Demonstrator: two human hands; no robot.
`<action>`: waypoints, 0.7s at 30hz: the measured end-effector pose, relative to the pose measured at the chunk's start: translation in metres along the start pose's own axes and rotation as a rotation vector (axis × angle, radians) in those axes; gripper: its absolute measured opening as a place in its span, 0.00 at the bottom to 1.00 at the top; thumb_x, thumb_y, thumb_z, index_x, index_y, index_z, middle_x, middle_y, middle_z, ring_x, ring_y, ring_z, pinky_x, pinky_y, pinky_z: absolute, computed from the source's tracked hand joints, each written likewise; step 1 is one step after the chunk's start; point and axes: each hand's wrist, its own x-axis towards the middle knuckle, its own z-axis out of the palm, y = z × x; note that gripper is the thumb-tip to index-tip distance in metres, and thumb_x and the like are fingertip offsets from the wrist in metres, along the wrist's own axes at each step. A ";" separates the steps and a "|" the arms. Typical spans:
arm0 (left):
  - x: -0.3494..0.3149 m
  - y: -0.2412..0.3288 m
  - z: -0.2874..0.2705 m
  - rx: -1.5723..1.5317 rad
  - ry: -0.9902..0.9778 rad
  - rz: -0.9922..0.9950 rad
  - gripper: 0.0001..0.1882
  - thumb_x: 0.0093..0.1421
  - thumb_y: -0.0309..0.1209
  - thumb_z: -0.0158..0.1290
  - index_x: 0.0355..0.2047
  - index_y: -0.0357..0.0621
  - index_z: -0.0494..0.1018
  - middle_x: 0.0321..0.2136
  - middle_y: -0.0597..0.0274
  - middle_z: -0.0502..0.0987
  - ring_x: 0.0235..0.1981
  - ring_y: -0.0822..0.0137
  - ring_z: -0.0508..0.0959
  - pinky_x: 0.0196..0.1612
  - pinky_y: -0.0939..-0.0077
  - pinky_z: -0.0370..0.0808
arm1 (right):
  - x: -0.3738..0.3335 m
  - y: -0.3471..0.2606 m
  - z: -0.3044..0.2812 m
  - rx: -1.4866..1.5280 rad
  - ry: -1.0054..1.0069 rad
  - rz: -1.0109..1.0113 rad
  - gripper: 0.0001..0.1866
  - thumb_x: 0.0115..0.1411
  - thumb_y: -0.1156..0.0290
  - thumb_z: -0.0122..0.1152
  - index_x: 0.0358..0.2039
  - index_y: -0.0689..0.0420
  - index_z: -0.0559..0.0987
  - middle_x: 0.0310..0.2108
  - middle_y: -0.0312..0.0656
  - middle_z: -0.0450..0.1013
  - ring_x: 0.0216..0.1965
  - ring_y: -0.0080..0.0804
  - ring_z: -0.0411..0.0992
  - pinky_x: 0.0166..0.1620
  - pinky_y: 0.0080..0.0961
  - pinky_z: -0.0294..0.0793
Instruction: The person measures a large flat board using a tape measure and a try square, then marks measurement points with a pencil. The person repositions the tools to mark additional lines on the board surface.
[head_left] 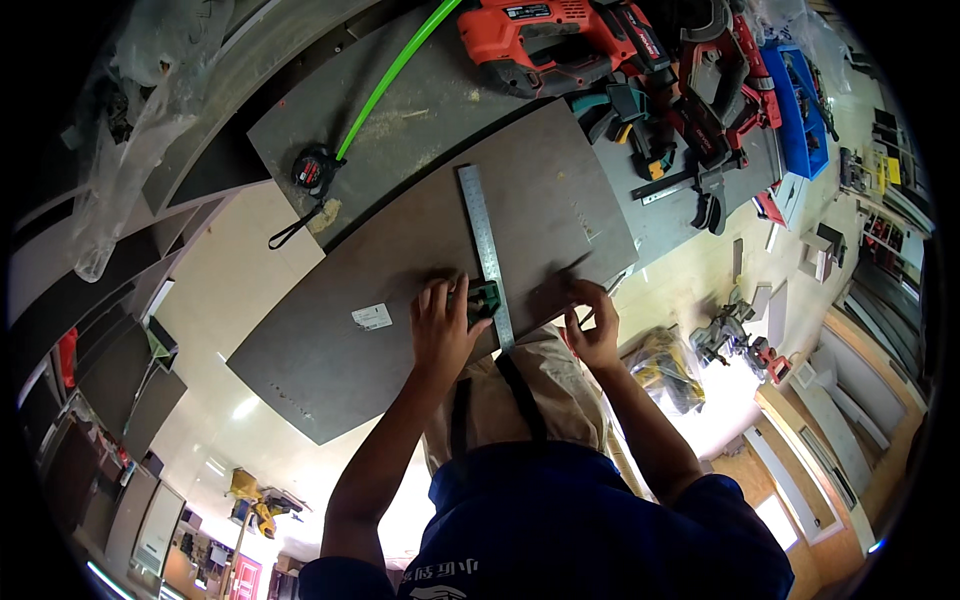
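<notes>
A grey board (pixel 400 270) lies across the bench in front of me. A steel try square (pixel 483 240) with a green stock rests on it, its blade running away from me. My left hand (pixel 443 325) presses flat on the board and over the green stock at the near edge. My right hand (pixel 592 322) sits at the board's near edge just right of the blade, fingers closed around a thin pencil-like tool; the tool itself is hard to make out.
A black tape measure (pixel 313 170) lies on the board behind, beside a green hose (pixel 395 75). Red power tools (pixel 545 40), clamps (pixel 700 150) and a blue bin (pixel 798 110) crowd the far right. More tools (pixel 735 340) lie on the floor at right.
</notes>
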 end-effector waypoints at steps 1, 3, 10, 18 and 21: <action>0.002 0.001 -0.001 0.012 -0.021 -0.006 0.37 0.44 0.42 0.72 0.54 0.49 0.71 0.48 0.58 0.71 0.52 0.54 0.70 0.52 0.55 0.69 | -0.003 -0.001 0.000 0.056 -0.026 0.008 0.23 0.54 0.82 0.64 0.51 0.64 0.72 0.50 0.52 0.73 0.44 0.40 0.77 0.47 0.32 0.76; 0.008 0.003 0.000 0.072 -0.019 -0.008 0.31 0.44 0.40 0.71 0.48 0.49 0.73 0.44 0.60 0.72 0.50 0.55 0.71 0.49 0.56 0.70 | -0.011 -0.009 0.005 0.167 -0.079 0.025 0.22 0.53 0.82 0.64 0.50 0.64 0.72 0.48 0.50 0.74 0.42 0.38 0.78 0.46 0.30 0.77; 0.016 0.007 -0.004 0.085 -0.029 0.014 0.19 0.47 0.36 0.69 0.36 0.49 0.74 0.38 0.62 0.73 0.44 0.57 0.73 0.43 0.57 0.71 | -0.037 -0.018 0.015 0.289 -0.042 0.249 0.18 0.54 0.78 0.67 0.46 0.61 0.74 0.40 0.46 0.77 0.41 0.34 0.78 0.44 0.28 0.78; 0.017 0.011 -0.007 -0.555 -0.164 -0.273 0.18 0.54 0.28 0.64 0.42 0.39 0.71 0.28 0.55 0.80 0.28 0.58 0.81 0.34 0.64 0.77 | -0.042 -0.015 -0.009 0.084 -0.085 0.031 0.20 0.50 0.76 0.72 0.43 0.61 0.75 0.44 0.47 0.77 0.46 0.43 0.77 0.47 0.33 0.77; 0.015 0.013 -0.009 -0.626 -0.200 -0.329 0.18 0.56 0.25 0.63 0.46 0.37 0.73 0.30 0.55 0.81 0.30 0.64 0.81 0.35 0.70 0.77 | -0.025 -0.031 -0.008 0.218 -0.028 0.070 0.22 0.48 0.77 0.71 0.45 0.61 0.75 0.46 0.49 0.75 0.47 0.45 0.76 0.50 0.36 0.75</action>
